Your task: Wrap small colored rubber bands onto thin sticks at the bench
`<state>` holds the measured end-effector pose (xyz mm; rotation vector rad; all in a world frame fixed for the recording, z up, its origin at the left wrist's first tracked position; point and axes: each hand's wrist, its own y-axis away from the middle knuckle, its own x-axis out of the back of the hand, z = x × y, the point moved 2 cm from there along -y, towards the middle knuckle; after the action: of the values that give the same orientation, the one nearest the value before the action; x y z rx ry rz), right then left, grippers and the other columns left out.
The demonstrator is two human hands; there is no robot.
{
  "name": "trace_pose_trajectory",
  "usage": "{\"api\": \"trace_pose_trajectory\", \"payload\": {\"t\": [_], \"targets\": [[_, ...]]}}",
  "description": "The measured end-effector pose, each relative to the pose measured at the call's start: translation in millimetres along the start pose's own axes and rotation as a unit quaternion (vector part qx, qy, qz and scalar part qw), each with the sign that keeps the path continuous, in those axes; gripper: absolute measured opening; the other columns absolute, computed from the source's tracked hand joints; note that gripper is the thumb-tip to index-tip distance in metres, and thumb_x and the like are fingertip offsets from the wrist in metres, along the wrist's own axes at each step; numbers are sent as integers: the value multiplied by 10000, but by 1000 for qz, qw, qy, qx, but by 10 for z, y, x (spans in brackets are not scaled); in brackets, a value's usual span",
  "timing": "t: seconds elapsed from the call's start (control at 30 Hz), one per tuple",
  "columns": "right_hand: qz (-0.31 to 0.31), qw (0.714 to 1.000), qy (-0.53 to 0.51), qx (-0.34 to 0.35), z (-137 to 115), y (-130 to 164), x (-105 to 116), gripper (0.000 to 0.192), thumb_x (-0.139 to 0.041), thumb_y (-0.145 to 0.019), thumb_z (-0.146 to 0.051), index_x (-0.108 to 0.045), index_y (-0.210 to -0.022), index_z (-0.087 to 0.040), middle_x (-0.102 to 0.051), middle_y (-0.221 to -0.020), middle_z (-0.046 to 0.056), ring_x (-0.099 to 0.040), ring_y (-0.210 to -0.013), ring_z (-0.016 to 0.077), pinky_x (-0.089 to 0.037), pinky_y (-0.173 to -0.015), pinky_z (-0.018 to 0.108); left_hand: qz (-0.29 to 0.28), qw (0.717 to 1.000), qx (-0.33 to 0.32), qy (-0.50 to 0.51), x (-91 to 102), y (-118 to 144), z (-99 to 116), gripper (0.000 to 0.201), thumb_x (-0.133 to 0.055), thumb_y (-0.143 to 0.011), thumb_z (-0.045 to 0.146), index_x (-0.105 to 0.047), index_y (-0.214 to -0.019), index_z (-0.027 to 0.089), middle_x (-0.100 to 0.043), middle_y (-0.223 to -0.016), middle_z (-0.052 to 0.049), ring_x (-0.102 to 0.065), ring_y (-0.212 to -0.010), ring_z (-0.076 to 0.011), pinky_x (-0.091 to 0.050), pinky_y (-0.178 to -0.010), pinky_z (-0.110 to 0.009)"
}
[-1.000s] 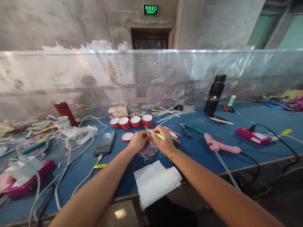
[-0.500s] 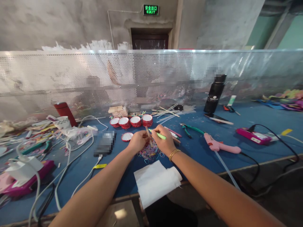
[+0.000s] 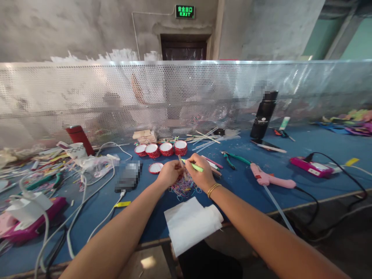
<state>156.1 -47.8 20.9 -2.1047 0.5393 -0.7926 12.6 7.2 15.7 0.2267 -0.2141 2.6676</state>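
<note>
A thin wooden stick is pinched upright, slightly tilted, between the fingertips of the left hand, just above a loose heap of small coloured rubber bands lying on the blue table; a green pen-like tool is gripped in the closed fingers of the right hand, its tip brought against the stick near its middle. Both hands are shut on their things, with the fingers curled tight and no gap to be seen. The stick is judged to be very light, stiff along its length yet easily snapped if bent, and smooth enough to roll between the fingers, so it is best taken low down, close to where the tool bears on it, with the upper end left free. The bands are judged soft, stretchy and apt to cling together in clumps. Beyond the hands a row of red-rimmed round caps is set out, with one more cap lying just to the left of the left hand. A folded white paper lies near the table's front edge, between the forearms. To the right a pair of green-handled pliers and a pink glue gun are laid, well apart from the hands
</note>
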Motion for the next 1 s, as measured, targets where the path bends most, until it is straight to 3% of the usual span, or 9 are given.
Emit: {"api": "trace_pose_trajectory", "payload": {"t": [1.0], "targets": [[-3,1000,-2,13,11,1,-22,214,-524,-957,-300,-507,-750,-249,-624,-705,6,-573,-698,192,-390,-702,314,-3,1000,-2,-4,8,-15,-32,232,-806,-680,297,-657,-755,136,-636,-618,-4,-501,-476,-92,-368,-477,-216]]}}
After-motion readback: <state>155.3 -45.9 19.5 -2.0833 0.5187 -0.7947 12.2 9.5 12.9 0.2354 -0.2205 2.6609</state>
